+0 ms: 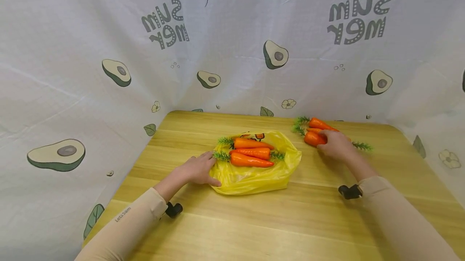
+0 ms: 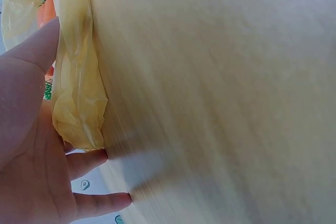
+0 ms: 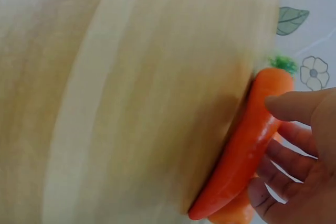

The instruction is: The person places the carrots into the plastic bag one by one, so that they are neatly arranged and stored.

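Observation:
A yellow plastic bag [image 1: 250, 185] lies spread on the table, with three orange carrots [image 1: 251, 160] with green tops on it. My left hand [image 1: 199, 169] rests at the bag's left edge, its fingers fairly straight. In the left wrist view the thumb lies against the crumpled yellow plastic, and two fingertips reach the tabletop. To the right of the bag, my right hand [image 1: 336, 146] holds a carrot [image 3: 244, 135] near its leafy end, thumb on the near side and fingers on the far side. Another carrot [image 1: 321, 124] lies just behind, and one more is partly hidden by the hand.
The wooden table [image 1: 232, 228] ends at the back against a white cloth [image 1: 232, 51] printed with avocados, leaves and lettering. Green leaves [image 1: 362, 146] of a carrot stick out to the right of my right hand. Black camera mounts [image 1: 350, 191] sit at both wrists.

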Tool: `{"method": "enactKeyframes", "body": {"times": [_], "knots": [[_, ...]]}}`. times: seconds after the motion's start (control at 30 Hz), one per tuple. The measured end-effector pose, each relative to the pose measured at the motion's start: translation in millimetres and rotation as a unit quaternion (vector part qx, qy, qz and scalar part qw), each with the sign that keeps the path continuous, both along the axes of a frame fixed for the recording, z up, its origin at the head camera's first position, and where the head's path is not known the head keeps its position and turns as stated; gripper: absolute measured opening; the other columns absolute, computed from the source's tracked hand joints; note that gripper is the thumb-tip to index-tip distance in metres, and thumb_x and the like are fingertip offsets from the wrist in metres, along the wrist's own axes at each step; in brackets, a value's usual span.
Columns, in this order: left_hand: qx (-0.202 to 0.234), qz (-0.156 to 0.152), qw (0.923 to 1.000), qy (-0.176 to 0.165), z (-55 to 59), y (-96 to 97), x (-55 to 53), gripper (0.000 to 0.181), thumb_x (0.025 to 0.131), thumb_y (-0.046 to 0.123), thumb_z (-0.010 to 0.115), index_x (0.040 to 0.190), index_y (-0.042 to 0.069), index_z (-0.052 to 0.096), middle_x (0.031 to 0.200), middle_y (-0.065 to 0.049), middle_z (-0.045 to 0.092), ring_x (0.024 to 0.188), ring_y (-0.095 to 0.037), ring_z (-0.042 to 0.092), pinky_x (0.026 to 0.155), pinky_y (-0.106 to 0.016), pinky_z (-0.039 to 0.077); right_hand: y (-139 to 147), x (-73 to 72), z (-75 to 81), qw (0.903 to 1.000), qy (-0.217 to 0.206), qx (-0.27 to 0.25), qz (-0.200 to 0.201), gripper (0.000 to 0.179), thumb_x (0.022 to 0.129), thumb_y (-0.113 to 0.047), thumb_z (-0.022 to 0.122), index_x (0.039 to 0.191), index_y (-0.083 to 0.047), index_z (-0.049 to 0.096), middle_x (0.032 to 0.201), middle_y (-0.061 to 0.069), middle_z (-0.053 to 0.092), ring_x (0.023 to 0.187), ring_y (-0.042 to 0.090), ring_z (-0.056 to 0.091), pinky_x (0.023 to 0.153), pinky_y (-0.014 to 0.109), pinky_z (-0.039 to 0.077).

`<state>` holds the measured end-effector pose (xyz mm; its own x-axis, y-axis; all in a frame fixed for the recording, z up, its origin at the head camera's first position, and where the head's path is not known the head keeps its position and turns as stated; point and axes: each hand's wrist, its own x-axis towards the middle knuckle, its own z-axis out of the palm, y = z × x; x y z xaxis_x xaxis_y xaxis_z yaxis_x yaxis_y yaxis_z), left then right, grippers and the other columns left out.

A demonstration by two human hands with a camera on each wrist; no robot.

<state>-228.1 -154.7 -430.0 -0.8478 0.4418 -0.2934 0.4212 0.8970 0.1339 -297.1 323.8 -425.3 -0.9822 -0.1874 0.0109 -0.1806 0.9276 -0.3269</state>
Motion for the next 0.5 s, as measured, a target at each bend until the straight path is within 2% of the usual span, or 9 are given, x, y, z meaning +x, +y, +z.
{"method": "enactKeyframes", "body": {"times": [0.13, 0.23, 0.5], "knots": [[0.001, 0.0, 1.0, -0.004, 1.1, 0.7, 0.9, 0.098, 0.081, 0.071, 0.069, 0.151, 0.006, 0.045, 0.166, -0.016, 0.025, 0.152, -0.034, 0.026, 0.112, -0.064, 0.033, -1.3, 1.0, -2.5, 0.9995, 0.024, 0.009, 0.018, 0.063, 0.088, -0.014, 0.069, 0.147, -0.002, 0.05, 0.131, 0.036, 0.058, 0.109, 0.054, 0.059, 0.093, 0.068, 0.044], [0.001, -0.001, 1.0, -0.004, 1.8, 1.1, 0.9, 0.098, 0.081, 0.071, 0.069, 0.15, 0.006, 0.045, 0.165, -0.016, 0.025, 0.152, -0.034, 0.026, 0.112, -0.064, 0.033, -1.9, 1.3, -3.6, 0.9992, 0.033, 0.015, 0.019, 0.064, 0.088, -0.016, 0.071, 0.147, -0.002, 0.05, 0.13, 0.035, 0.059, 0.108, 0.054, 0.06, 0.092, 0.068, 0.044], [-0.006, -0.003, 1.0, -0.002, 0.8, 0.6, -0.2, 0.098, 0.081, 0.072, 0.068, 0.151, 0.007, 0.044, 0.165, -0.016, 0.026, 0.152, -0.034, 0.027, 0.112, -0.064, 0.034, -4.2, 3.4, -0.7, 0.9993, 0.025, 0.022, 0.018, 0.068, 0.085, -0.014, 0.066, 0.15, -0.006, 0.047, 0.133, 0.034, 0.058, 0.101, 0.044, 0.063, 0.084, 0.062, 0.047]]}}
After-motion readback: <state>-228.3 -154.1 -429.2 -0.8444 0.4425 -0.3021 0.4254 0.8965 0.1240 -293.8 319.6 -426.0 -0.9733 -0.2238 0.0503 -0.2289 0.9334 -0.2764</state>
